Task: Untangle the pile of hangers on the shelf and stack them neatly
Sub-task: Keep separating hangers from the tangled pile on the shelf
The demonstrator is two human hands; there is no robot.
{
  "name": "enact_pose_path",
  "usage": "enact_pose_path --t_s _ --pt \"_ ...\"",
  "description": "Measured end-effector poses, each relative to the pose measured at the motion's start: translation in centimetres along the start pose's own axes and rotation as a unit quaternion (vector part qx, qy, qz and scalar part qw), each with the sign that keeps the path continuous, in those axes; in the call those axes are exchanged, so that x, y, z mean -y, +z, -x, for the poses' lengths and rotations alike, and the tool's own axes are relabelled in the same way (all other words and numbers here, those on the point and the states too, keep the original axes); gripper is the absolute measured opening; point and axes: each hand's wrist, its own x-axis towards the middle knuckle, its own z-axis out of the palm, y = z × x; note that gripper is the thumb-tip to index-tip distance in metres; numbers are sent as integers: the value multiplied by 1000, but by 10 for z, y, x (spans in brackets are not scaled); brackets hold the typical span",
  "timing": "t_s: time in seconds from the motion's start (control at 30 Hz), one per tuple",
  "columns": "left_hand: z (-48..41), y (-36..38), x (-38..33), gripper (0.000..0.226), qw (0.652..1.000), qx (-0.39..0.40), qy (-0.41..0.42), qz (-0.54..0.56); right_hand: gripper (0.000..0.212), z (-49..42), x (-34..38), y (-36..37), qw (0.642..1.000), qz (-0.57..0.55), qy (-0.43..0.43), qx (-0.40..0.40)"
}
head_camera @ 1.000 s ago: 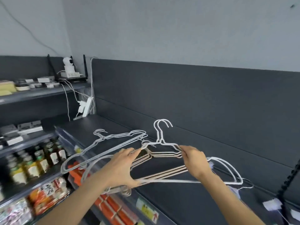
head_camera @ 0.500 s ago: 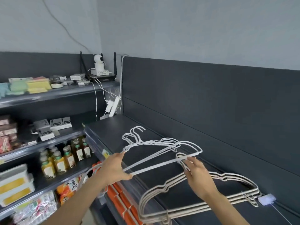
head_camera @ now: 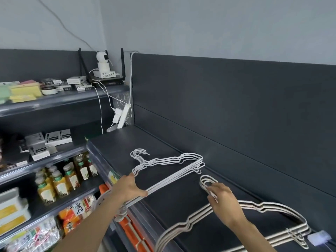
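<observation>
A stack of white wire hangers [head_camera: 174, 176] lies on the dark shelf [head_camera: 163, 142], hooks pointing to the far left. My left hand [head_camera: 130, 190] grips the near end of this stack at the shelf's front edge. A second stack of beige hangers [head_camera: 263, 209] lies to the right on the same shelf, its hooks [head_camera: 206, 180] pointing toward the white stack. My right hand [head_camera: 224, 202] holds the beige stack at the neck just below those hooks.
A small white tag [head_camera: 319, 238] lies at the shelf's right end. A power strip with plugs [head_camera: 121, 115] hangs at the back left corner. Juice bottles [head_camera: 60, 179] and boxes fill the lower shelves on the left. The shelf's back panel [head_camera: 236, 106] rises behind the hangers.
The white stack has come down onto the shelf and lies flatter. My right hand shifted right, from the white hangers' end to the beige hooks. The view has swung to the left.
</observation>
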Motion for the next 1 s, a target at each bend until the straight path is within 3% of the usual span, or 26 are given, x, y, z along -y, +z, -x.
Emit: enact_pose_path --t_s 0.13,0.27,0.43,0.83,1.0 --pt "-2 2 -5 108 999 5 16 -50 34 -3 -1 3 1000 3 4 0" --pt "11 11 -34 76 982 -78 123 -120 36 3 -3 4 1000 24 5 4" --pt "41 37 -74 49 972 -74 193 -114 27 23 -13 -4 996 71 36 -27" --pt "94 76 -143 40 950 -36 300 -79 43 108 -61 -46 989 76 122 -45" --pt "135 93 -185 34 938 -12 342 -61 37 162 -87 -74 979 91 169 -72"
